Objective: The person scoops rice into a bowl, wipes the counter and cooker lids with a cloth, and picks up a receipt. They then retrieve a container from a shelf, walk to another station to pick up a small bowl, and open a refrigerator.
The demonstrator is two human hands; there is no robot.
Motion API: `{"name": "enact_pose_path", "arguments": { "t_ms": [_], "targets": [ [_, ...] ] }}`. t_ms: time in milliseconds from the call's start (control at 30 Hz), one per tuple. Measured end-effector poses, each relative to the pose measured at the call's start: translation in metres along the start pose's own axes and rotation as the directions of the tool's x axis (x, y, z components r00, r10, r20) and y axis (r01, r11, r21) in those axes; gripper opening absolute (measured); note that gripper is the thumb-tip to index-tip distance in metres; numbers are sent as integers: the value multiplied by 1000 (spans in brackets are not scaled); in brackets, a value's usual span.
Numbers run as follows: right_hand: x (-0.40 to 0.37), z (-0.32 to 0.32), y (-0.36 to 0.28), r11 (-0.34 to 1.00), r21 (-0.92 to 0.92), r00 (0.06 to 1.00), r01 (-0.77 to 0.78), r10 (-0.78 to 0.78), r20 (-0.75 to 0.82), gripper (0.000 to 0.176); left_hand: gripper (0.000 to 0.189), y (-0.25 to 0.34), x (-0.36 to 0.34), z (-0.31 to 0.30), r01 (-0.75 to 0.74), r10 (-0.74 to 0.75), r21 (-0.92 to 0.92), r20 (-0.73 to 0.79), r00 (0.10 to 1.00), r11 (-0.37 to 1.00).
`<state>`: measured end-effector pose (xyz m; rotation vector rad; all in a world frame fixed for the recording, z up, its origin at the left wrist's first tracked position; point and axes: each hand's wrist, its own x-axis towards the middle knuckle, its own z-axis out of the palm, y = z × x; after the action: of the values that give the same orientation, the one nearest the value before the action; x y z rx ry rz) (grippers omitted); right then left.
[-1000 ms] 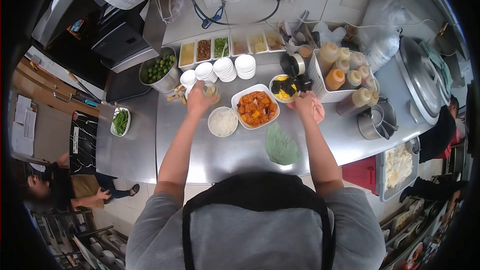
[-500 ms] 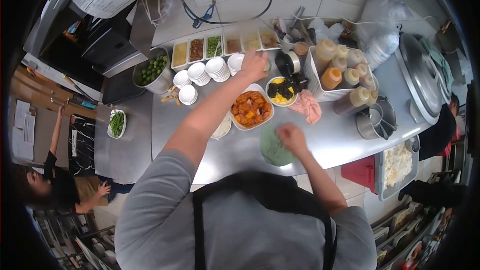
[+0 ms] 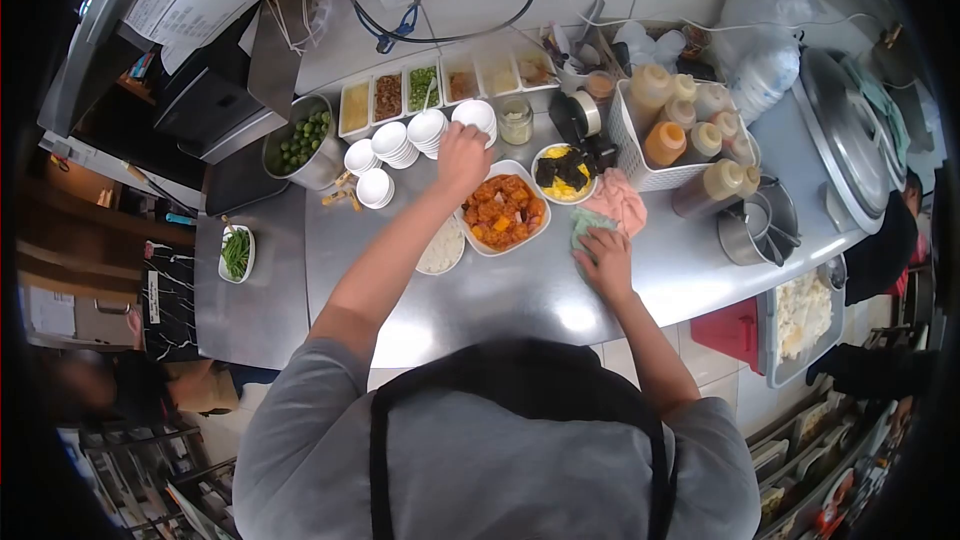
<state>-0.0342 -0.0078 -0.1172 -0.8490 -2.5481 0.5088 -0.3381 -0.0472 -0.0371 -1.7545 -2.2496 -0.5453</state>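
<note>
My left hand [image 3: 465, 160] is at the right-hand stack of small white bowls [image 3: 474, 116], fingers curled at its near rim; their tips are partly hidden. Under my right hand [image 3: 606, 262] is a bunched green cloth [image 3: 590, 224], gripped at the fingers. It lies against a pink cloth [image 3: 618, 202]. Between my hands stands a white bowl of orange-red sauced chunks [image 3: 503, 216]. Left of that, a bowl of white rice [image 3: 441, 248] sits partly under my left forearm. A round bowl with black and yellow food [image 3: 566, 175] stands beyond the cloths.
A glass jar [image 3: 515, 121] stands before the topping containers [image 3: 420, 90]. At the right are a basket of squeeze bottles [image 3: 680, 125] and a metal pot [image 3: 757, 225]. A pot of green fruits [image 3: 305, 145] and a dish of green vegetables [image 3: 236, 254] are at the left.
My left hand has left the jar and moved left to the white bowls. My right hand has moved forward with the green cloth, now bunched beside the pink one.
</note>
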Motion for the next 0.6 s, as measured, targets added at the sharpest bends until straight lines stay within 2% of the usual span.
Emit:
{"name": "enact_pose_path", "arguments": {
  "t_ms": [33, 67, 100, 133, 167, 233, 267, 300, 333, 367, 400, 433, 467, 500, 567, 600],
  "targets": [
    [9, -4, -1, 998, -10, 996, -57, 58, 72, 26, 14, 1, -7, -2, 30, -30, -11, 26, 999, 999],
    [20, -5, -2, 995, 65, 997, -76, 76, 1, 24, 9, 1, -12, -3, 61, -60, -21, 53, 997, 998],
    [33, -8, -1, 995, 63, 997, -75, 75, -1, 24, 9, 0, -16, -4, 60, -58, -22, 51, 997, 998],
    [48, -14, -1, 996, 79, 980, -34, 49, -195, 27, 8, -2, -19, -3, 81, -79, -39, 47, 996, 996],
    [63, -18, 1, 996, 86, 923, 10, 24, -383, 31, 9, -5, -21, -1, 102, -100, -55, 42, 994, 993],
    [85, -23, 4, 979, 117, 926, -167, 197, -322, 39, 10, -15, -26, 7, 132, -128, -49, 80, 989, 990],
    [94, -24, 7, 979, 119, 926, -168, 198, -322, 39, 12, -18, -29, 10, 165, -158, -43, 122, 980, 985],
    [103, -25, 11, 993, 12, 933, -118, 114, -340, 41, 12, -22, -30, 13, 164, -158, -41, 121, 980, 986],
    [111, -27, 15, 993, -96, 937, -66, 29, -349, 43, 14, -25, -29, 14, 250, -231, -48, 246, 941, 967],
    [118, -21, 25, 993, -95, 935, -66, 28, -353, 43, 16, -31, -29, 17, 334, -295, -45, 366, 882, 942],
    [123, -11, 37, 988, -134, 958, -81, 40, -285, 43, 16, -37, -28, 21, 331, -294, -42, 365, 883, 943],
    [125, -10, 39, 980, -175, 975, -94, 55, -217, 43, 15, -42, -27, 23, 321, -266, -57, 432, 862, 945],
    [126, -8, 41, 980, -174, 974, -95, 56, -219, 43, 15, -46, -27, 26, 312, -236, -74, 497, 835, 947],
    [126, -6, 44, 980, -177, 974, -96, 56, -218, 40, 15, -50, -29, 29, 311, -235, -74, 497, 835, 947],
    [127, -10, 39, 979, -179, 975, -96, 56, -217, 38, 17, -53, -31, 25, 363, -215, -127, 613, 760, 923],
    [128, -12, 36, 974, -187, 978, -128, 92, -189, 34, 17, -57, -32, 25, 364, -215, -127, 614, 759, 923]
  ]
}}
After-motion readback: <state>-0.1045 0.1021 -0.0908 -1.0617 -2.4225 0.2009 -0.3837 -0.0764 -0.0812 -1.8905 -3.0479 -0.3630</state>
